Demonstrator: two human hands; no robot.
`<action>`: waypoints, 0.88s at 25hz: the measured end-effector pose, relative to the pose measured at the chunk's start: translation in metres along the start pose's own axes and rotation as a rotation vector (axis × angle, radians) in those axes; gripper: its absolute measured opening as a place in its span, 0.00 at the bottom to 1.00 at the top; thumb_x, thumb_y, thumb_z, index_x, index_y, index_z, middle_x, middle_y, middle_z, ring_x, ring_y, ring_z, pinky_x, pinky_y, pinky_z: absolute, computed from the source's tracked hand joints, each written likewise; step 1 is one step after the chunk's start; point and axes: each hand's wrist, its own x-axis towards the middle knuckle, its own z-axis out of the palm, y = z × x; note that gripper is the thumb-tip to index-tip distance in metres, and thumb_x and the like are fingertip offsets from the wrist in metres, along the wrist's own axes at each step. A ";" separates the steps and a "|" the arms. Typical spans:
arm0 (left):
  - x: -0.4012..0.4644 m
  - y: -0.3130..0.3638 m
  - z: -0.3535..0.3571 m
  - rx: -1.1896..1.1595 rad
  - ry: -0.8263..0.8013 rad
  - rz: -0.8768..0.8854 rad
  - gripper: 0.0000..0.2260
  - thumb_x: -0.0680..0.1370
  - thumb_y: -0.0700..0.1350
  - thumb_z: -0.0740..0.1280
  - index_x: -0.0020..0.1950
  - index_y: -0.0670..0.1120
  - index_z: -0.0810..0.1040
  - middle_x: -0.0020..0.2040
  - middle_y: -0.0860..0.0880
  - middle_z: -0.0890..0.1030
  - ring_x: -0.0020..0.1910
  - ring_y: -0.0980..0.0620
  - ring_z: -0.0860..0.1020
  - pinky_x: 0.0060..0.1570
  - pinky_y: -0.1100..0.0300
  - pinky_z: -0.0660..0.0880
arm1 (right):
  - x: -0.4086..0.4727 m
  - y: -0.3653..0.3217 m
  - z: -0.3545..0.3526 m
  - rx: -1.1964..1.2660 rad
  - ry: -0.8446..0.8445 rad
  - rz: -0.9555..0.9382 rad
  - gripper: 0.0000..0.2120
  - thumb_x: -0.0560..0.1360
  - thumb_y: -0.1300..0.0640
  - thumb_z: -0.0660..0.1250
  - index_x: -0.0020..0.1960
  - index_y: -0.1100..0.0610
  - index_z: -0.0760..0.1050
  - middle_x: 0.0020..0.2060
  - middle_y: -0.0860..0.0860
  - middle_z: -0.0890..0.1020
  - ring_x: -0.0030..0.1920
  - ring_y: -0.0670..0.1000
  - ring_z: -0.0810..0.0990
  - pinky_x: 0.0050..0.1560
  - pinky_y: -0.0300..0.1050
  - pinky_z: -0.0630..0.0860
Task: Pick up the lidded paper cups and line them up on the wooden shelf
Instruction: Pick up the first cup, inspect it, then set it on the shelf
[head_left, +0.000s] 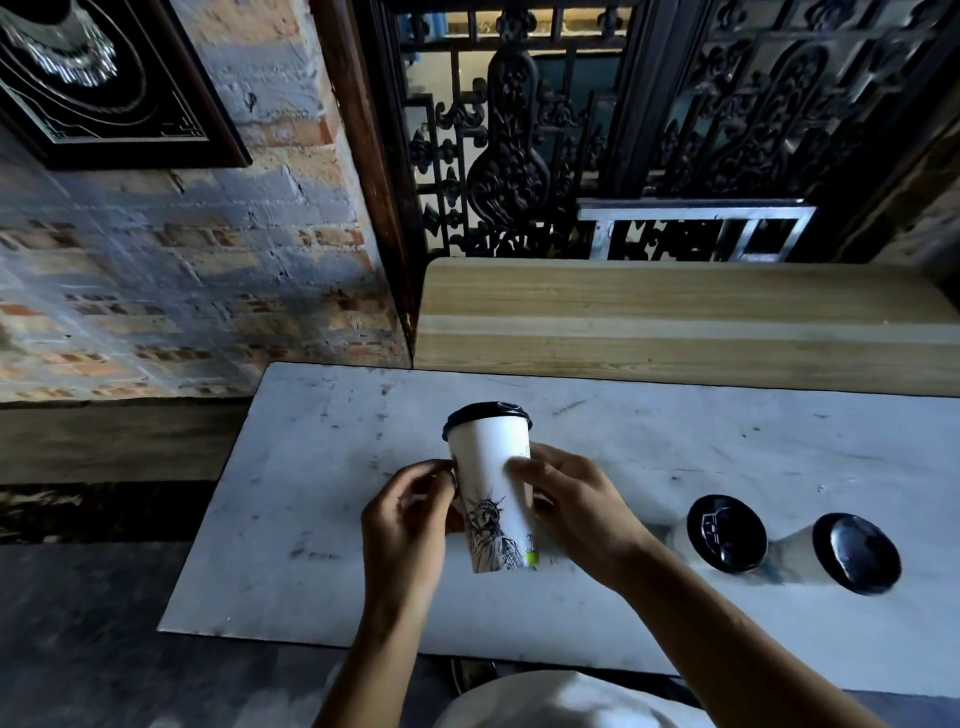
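A tall white paper cup (493, 467) with a black lid and a Statue of Liberty drawing is held upright above the white table (311, 493). My left hand (410, 525) grips its left side and my right hand (571, 509) wraps its right side. Two more lidded cups stand on the table to the right, seen from above: one (726, 532) nearer the middle, the other (856, 553) further right. The wooden shelf (675, 322) runs along the far edge of the table and carries nothing.
A brick wall (182, 270) rises at the left with a dark framed picture (104, 83). Behind the shelf stands black ornamental ironwork (519, 156). A dark floor lies left of the table.
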 end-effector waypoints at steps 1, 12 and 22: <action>0.000 0.000 0.000 -0.030 -0.019 -0.016 0.04 0.77 0.46 0.72 0.45 0.54 0.87 0.43 0.50 0.89 0.46 0.44 0.86 0.53 0.39 0.83 | 0.001 0.000 0.000 0.003 0.000 -0.006 0.11 0.80 0.61 0.67 0.59 0.60 0.83 0.50 0.61 0.87 0.49 0.58 0.85 0.50 0.49 0.82; -0.005 -0.001 0.012 -0.017 -0.119 -0.029 0.13 0.78 0.40 0.72 0.61 0.52 0.81 0.46 0.55 0.87 0.43 0.63 0.85 0.42 0.65 0.81 | 0.008 0.008 -0.009 0.084 0.018 0.051 0.23 0.80 0.68 0.63 0.70 0.48 0.74 0.57 0.60 0.87 0.55 0.60 0.84 0.55 0.54 0.80; -0.004 -0.009 -0.001 0.069 -0.061 0.215 0.18 0.75 0.28 0.71 0.45 0.52 0.87 0.45 0.48 0.86 0.42 0.48 0.85 0.45 0.54 0.82 | 0.014 0.019 -0.019 -0.065 -0.017 -0.031 0.29 0.69 0.59 0.78 0.70 0.55 0.78 0.65 0.64 0.81 0.64 0.67 0.82 0.68 0.71 0.74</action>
